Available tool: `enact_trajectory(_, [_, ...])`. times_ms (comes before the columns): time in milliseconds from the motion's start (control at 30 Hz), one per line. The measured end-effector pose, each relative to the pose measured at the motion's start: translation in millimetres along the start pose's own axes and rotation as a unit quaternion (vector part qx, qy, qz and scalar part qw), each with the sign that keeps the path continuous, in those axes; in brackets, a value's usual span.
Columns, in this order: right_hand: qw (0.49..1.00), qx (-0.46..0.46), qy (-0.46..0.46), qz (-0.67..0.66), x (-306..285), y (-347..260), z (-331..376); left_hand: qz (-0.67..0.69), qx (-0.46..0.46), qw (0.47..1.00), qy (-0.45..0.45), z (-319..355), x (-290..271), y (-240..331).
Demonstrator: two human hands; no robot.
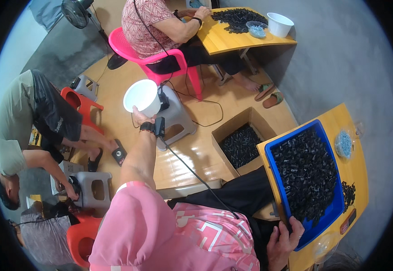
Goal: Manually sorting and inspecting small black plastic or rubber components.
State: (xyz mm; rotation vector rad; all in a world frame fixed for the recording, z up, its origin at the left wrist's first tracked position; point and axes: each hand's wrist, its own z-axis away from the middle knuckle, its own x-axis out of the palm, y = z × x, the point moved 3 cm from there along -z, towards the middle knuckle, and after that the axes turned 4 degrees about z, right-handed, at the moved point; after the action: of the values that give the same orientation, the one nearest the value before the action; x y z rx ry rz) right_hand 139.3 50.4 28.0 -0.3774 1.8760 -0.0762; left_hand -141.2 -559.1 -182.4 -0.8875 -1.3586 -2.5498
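We hold the white tub [149, 106] just beyond our left hand [141, 118], which grasps its near side, thumb showing, other fingers largely hidden. Our right hand [285, 244] bends loosely, fingers slightly apart, at the blue tray's [327, 222] edge; whether it grips anything, we cannot tell.

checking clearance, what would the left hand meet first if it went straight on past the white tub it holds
Likely the pink chair, beyond the white tub in the left hand, though depth is unclear.
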Motion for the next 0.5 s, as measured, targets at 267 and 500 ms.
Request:
enact_trajectory(267, [0.999,-0.014,0.028,-0.009,-2,1,-6,-0.048,0.024,0.997,-0.054,-26,-2,-10])
enact_trajectory(500, [0.999,0.039,-0.001,-0.014,5,0,1,0.013,0.025,0.997,-0.077,-8,-3,-4])
